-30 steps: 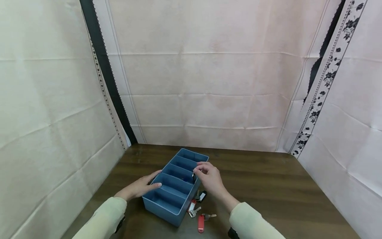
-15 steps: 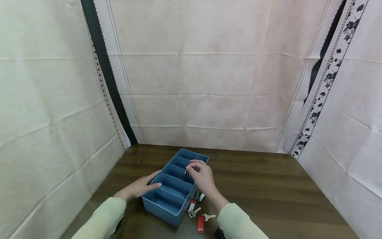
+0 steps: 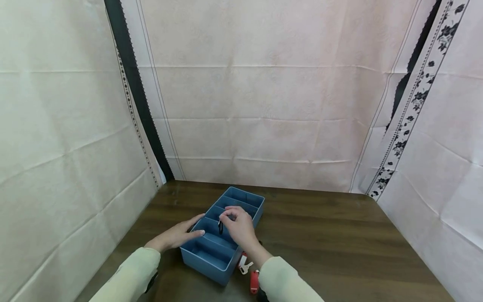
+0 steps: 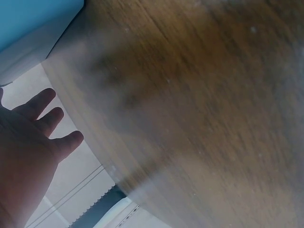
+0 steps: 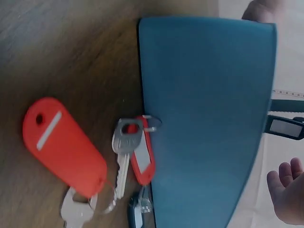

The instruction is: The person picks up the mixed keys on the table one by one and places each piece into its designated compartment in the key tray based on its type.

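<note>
A blue divided box point(image 3: 203, 268) stands at an angle on the brown table. My left hand point(image 3: 175, 237) rests at its left side, thumb over the rim; in the left wrist view that hand's fingers point(image 4: 50, 121) look straight and spread. Above the middle compartments my right hand point(image 3: 239, 226) pinches a black key tag point(image 3: 220, 227), which hangs down. Its white label shows in the right wrist view, where the tag point(image 5: 285, 127) is past the box's rim. Whether a key hangs on it is hidden. I cannot tell which compartment lies under it.
On the table by the box's right side lie a red key tag point(image 5: 64, 147), a second red tag with a white label point(image 5: 142, 159), silver keys point(image 5: 124, 147) and a dark tag point(image 5: 137, 213). Light cloth hangs point(image 3: 264, 105) behind the table and at both sides.
My right hand has moved left across the box with the black key tag, from its right rim to over the middle compartments. The left hand stays in place.
</note>
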Motion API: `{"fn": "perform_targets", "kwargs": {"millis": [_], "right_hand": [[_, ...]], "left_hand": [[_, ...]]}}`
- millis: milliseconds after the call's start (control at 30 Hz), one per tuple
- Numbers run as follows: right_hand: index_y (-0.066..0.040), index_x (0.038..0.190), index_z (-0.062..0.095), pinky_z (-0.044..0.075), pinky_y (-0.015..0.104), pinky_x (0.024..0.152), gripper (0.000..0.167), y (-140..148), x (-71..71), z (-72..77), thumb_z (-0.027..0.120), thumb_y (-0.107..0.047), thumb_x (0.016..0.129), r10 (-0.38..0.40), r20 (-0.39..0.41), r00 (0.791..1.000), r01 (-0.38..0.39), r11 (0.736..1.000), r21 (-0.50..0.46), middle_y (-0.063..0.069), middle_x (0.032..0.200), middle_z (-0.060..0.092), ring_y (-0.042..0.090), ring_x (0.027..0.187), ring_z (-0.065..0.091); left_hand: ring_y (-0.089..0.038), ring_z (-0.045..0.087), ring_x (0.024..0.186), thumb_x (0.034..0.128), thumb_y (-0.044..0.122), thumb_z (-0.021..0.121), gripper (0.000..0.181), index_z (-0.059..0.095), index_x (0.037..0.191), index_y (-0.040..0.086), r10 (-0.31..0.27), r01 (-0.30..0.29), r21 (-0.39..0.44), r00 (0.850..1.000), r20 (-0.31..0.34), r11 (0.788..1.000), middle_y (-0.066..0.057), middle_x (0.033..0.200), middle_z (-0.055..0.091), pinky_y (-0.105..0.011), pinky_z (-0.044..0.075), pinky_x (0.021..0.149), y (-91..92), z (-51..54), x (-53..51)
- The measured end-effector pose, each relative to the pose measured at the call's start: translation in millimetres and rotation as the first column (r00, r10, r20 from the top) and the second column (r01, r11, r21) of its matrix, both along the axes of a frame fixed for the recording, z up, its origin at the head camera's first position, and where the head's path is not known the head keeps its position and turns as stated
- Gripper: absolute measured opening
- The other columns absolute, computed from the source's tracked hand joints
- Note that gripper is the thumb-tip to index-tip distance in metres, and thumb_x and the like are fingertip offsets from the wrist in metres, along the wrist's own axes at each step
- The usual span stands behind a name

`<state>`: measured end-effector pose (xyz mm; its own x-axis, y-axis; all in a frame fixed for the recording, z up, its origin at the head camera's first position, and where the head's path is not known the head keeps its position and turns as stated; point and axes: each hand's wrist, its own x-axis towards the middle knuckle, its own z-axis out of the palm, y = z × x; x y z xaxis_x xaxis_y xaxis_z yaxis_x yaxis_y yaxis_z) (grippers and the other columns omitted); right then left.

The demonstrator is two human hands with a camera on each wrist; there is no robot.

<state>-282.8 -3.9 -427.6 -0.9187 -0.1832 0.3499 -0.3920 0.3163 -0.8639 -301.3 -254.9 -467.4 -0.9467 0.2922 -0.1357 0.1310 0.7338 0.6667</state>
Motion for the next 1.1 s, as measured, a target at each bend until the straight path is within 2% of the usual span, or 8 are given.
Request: {"fn": "perform_targets", "kwargs": {"millis": [333, 600, 767, 900, 1100], "right_hand": [[-0.018, 0.090, 0.077, 0.052, 0.046, 0.093, 0.014, -13, -7.0, -12.9, 0.067, -0.026, 0.096, -0.001, -0.002, 1.000, 0.001, 0.999, 0.041, 0.006, 0.124, 0.065, 0.028, 0.116, 0.059], [-0.016, 0.092, 0.077, 0.050, 0.049, 0.095, 0.014, -14, -11.7, -18.8, 0.066, -0.024, 0.097, 0.012, 0.001, 1.000, -0.012, 0.998, 0.062, 0.010, 0.126, 0.064, 0.029, 0.118, 0.058], [-0.012, 0.104, 0.077, 0.051, 0.048, 0.096, 0.019, -12, -11.9, -19.5, 0.065, -0.025, 0.098, 0.019, -0.009, 1.000, -0.018, 0.998, 0.068, 0.011, 0.129, 0.063, 0.029, 0.120, 0.058], [-0.011, 0.113, 0.075, 0.052, 0.043, 0.095, 0.024, -9, -11.4, -19.4, 0.064, -0.028, 0.098, 0.008, -0.012, 1.000, -0.007, 0.997, 0.071, 0.008, 0.128, 0.063, 0.026, 0.119, 0.058], [-0.018, 0.111, 0.075, 0.052, 0.040, 0.094, 0.018, -5, -10.8, -18.7, 0.065, -0.025, 0.098, -0.021, -0.007, 1.000, 0.021, 0.999, 0.048, 0.001, 0.122, 0.065, 0.023, 0.115, 0.059]], "left_hand": [[-0.046, 0.031, 0.141, 0.0971, 0.057, 0.053, 0.071, 0.028, 0.158, 0.030, 0.006, -0.006, -0.011, 1.000, 0.002, 1.000, -0.015, 0.158, 0.033, -0.074, 0.023, 0.104, -0.1, -0.6, -1.9], [-0.046, 0.032, 0.141, 0.0969, 0.057, 0.053, 0.071, 0.028, 0.157, 0.030, 0.017, -0.017, -0.024, 1.000, -0.002, 1.000, -0.014, 0.157, 0.034, -0.074, 0.024, 0.104, 0.4, -1.5, -2.0], [-0.046, 0.032, 0.141, 0.0969, 0.057, 0.053, 0.070, 0.029, 0.157, 0.031, 0.014, -0.014, -0.022, 1.000, 0.000, 1.000, -0.014, 0.158, 0.034, -0.075, 0.024, 0.104, 2.9, 1.1, -1.9], [-0.046, 0.032, 0.141, 0.0967, 0.057, 0.054, 0.070, 0.029, 0.157, 0.031, 0.020, -0.020, -0.016, 1.000, 0.003, 1.000, -0.013, 0.158, 0.034, -0.075, 0.024, 0.104, 3.5, 0.9, -1.2], [-0.045, 0.033, 0.141, 0.0967, 0.056, 0.054, 0.070, 0.029, 0.157, 0.030, 0.026, -0.026, -0.020, 1.000, 0.001, 0.999, -0.013, 0.157, 0.035, -0.074, 0.025, 0.104, 2.2, -1.8, -1.1]]}}
